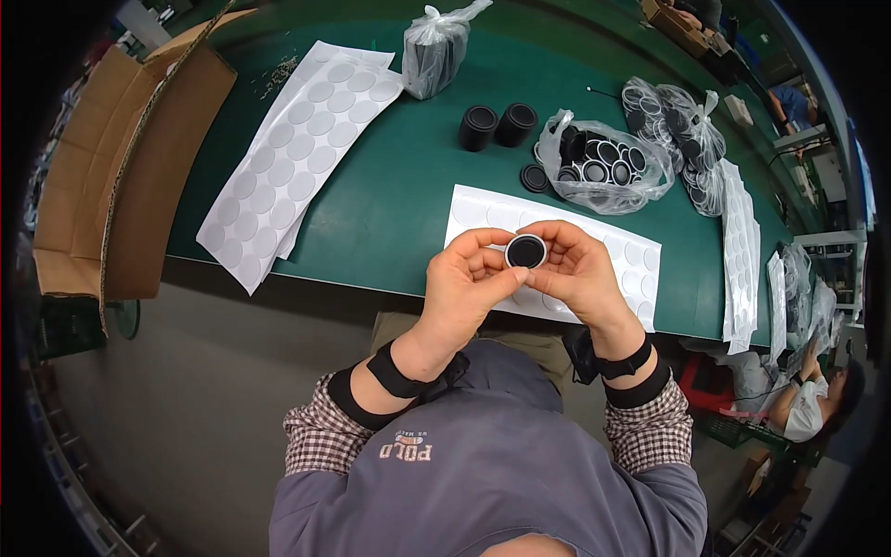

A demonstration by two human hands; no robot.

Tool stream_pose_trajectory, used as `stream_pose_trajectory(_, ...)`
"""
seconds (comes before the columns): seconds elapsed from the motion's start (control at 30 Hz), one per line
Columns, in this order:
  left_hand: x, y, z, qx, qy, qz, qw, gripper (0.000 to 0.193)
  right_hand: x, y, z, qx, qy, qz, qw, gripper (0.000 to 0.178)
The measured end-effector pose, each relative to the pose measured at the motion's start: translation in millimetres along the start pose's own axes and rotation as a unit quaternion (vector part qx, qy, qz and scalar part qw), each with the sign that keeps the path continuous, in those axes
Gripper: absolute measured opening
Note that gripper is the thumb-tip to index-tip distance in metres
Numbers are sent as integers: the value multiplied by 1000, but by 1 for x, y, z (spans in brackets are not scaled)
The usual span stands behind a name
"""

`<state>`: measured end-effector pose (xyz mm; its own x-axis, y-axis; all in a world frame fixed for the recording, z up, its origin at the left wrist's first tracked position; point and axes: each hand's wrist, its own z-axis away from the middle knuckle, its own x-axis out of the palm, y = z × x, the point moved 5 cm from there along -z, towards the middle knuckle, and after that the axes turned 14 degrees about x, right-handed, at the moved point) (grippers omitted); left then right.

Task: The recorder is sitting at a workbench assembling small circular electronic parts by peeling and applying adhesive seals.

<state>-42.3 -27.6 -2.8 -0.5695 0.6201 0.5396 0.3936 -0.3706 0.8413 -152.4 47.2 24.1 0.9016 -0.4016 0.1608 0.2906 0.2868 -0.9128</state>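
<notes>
Black disc with a whitish rim (526, 251) is sitting between the two hands, its dark face turning up toward the head camera, in front of the white sheet of round stickers (639, 271) in this view. Left hand (469, 280) is holding the disc's left side in a narrow pinch, thumb pressing near the lower rim, fingers curling. Right hand (581, 271) is closing on the right side just as narrowly, its thumb tip lying near the left one. Contact of the fingertips behind the disc: cannot tell. Beyond the sheet, a loose black disc (535, 177) is lying beside an open plastic bag (655, 183) of rimmed discs; two black cylinders (478, 128) are standing farther back on the green table (371, 223).
</notes>
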Motion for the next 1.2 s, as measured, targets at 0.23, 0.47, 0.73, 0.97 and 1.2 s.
stream_pose_trajectory(0.23, 0, 3, -3, -18, -42, 11, 999, 43, -7, 3, 1, 80, -32, -48, 995, 33)
stream_pose_trajectory(0.47, 7, 1, -8, 68, -52, -78, 993, 54, -13, 6, -2, 97, -8, -52, 994, 31)
stream_pose_trajectory(0.73, 10, 7, -15, 58, -88, -133, 985, 59, -92, -56, -16, -39, 257, 8, 966, 26)
stream_pose_trajectory(0.97, 8, 0, -17, 26, -109, -212, 971, 61, -59, -52, -32, -73, 187, 351, 915, 19)
stream_pose_trajectory(1.2, 7, -2, -17, 42, -149, -270, 950, 62, -26, -38, -65, -198, 213, 594, 750, 32)
